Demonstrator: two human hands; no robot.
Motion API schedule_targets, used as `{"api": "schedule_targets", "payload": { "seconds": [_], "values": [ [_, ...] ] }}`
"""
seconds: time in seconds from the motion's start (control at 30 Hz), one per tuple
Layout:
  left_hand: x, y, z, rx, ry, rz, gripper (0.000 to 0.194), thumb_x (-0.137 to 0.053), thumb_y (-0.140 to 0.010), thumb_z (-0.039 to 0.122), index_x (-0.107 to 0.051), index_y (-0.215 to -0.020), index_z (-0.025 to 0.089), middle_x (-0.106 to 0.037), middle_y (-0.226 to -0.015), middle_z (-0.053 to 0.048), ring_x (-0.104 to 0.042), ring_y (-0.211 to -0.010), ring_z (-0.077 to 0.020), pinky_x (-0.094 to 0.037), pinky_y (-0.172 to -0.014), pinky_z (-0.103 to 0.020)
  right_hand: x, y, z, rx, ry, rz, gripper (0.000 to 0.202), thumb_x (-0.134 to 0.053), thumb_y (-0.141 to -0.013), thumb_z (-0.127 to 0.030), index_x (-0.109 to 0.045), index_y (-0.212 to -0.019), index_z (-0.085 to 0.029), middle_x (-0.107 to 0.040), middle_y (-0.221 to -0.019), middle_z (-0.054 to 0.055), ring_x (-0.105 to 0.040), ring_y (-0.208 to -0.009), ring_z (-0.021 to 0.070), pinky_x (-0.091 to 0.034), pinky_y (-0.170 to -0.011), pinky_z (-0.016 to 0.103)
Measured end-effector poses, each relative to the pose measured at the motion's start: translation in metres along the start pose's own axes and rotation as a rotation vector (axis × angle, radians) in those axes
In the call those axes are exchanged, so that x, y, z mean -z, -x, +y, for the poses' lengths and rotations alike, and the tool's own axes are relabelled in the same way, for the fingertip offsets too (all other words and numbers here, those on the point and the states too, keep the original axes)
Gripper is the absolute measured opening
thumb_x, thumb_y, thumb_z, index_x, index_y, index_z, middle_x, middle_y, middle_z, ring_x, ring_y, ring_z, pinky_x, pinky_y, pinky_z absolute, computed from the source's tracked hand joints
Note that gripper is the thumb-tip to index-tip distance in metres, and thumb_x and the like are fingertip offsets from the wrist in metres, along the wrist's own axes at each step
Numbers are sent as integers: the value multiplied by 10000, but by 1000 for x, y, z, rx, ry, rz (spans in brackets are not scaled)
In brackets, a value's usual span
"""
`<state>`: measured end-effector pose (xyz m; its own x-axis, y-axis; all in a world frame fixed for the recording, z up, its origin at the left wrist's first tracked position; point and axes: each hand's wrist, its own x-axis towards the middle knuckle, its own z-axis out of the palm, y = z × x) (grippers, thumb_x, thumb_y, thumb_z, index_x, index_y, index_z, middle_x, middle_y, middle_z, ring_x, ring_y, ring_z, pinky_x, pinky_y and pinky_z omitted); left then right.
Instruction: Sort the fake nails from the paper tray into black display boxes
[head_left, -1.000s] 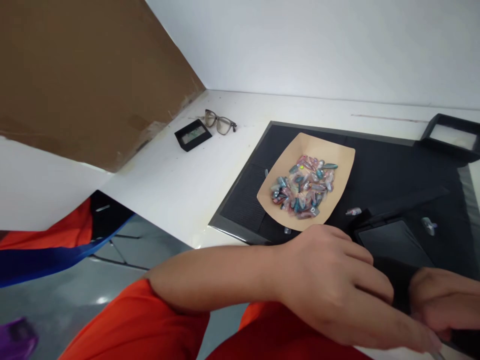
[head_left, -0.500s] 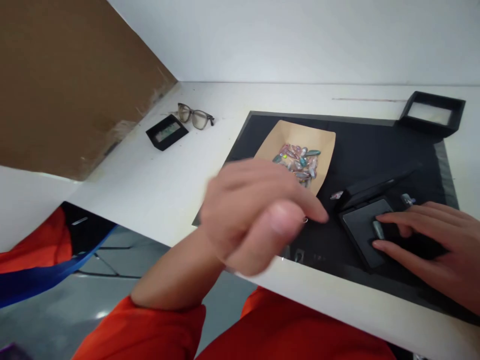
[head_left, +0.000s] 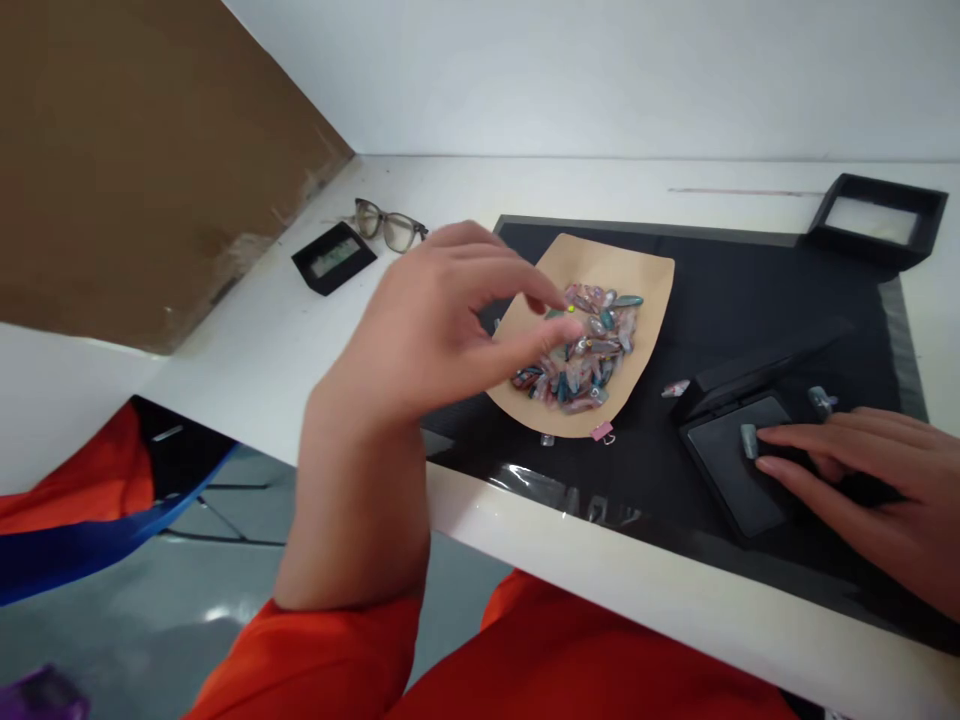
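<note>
- Found the left hand [head_left: 450,320] above the paper tray [head_left: 645,300], reaching in from the tray's left side.
- Recorded the left grip as partly open, with thumb and index fingertips a little apart; saw nothing between them.
- Located the heap of nail-shaped pieces [head_left: 574,380] inside the tray, under and just right of the left fingertips, spreading toward the near rim. Noted mixed long axes, with no common direction.
- Judged the left hand clearly nearer to the heap; placed the right hand [head_left: 892,480] well apart from the tray.
- Found the right hand at the open black case [head_left: 731,470], index fingertip and thumb tip only slightly apart.
- Sighted a single grey-green piece [head_left: 748,441] on the case's dark panel, directly left of the right fingertips. Read its long axis as running near to far, far end leaning slightly left, crosswise to the fingers.
- Could not tell from this view about firm hold on that piece, or contact only along its right edge.
- Logged one loose piece [head_left: 821,400] just beyond the right hand's fingers, and another [head_left: 675,388] between tray and case, both on the black mat [head_left: 735,290].
- Noted a pink clip [head_left: 601,431] at the tray's near edge, and glasses [head_left: 386,226] on the counter [head_left: 232,380].
</note>
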<state>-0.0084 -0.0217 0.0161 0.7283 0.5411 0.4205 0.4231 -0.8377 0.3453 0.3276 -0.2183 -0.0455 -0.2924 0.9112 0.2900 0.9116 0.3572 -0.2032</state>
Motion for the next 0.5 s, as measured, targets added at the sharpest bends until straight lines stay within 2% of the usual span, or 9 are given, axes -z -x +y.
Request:
{"api": "schedule_targets", "payload": {
  "seconds": [0.07, 0.2, 0.33, 0.4, 0.5],
  "values": [
    [-4, 0, 1, -70, -6, -90, 233, -797, -1034, 479, -874, -1047, 259, -876, -1036, -35, -780, -1039, -271, -606, -917, -411, -1, -1, -1, 12, -6, -3, 384, -477, -1185, -491, -822, -1134, -331, -843, -857, 4, -772, -686, 240, -534, -574, 401],
    [-18, 2, 2, -42, 2, -251, 221, -821, -999, 400, -867, -1175, 274, -866, -1208, -38, -751, -1282, -321, -619, -1073, -436, -3, 2, -5, 48, -16, 0, 398, -487, -1180, -485, -851, -1187, -324, -854, -899, 20, -795, -760, 259, -603, -692, 433],
    [-32, 1, 6, 94, -103, -426, 449, -831, -993, 414, -786, -1404, 239, -761, -1537, -99, -554, -1599, -412, -513, -1294, -595, -2, 5, -10, 47, -4, -8, 447, -472, -1179, -523, -846, -1249, -289, -840, -891, 49, -777, -761, 264, -604, -698, 431],
    [-37, -1, 7, 138, -128, -505, 530, -785, -1044, 453, -716, -1518, 226, -696, -1636, -119, -466, -1677, -413, -459, -1347, -616, -2, 6, -11, 44, 20, -13, 463, -466, -1179, -534, -846, -1232, -273, -842, -902, 54, -778, -758, 261, -598, -689, 433],
    [-40, -3, 9, 151, -144, -542, 575, -739, -1081, 502, -674, -1570, 206, -664, -1673, -134, -429, -1704, -406, -421, -1378, -620, -3, 9, -10, 45, 61, -6, 465, -450, -1182, -508, -847, -1225, -269, -857, -929, 55, -788, -761, 258, -602, -689, 437]
  ]
}}
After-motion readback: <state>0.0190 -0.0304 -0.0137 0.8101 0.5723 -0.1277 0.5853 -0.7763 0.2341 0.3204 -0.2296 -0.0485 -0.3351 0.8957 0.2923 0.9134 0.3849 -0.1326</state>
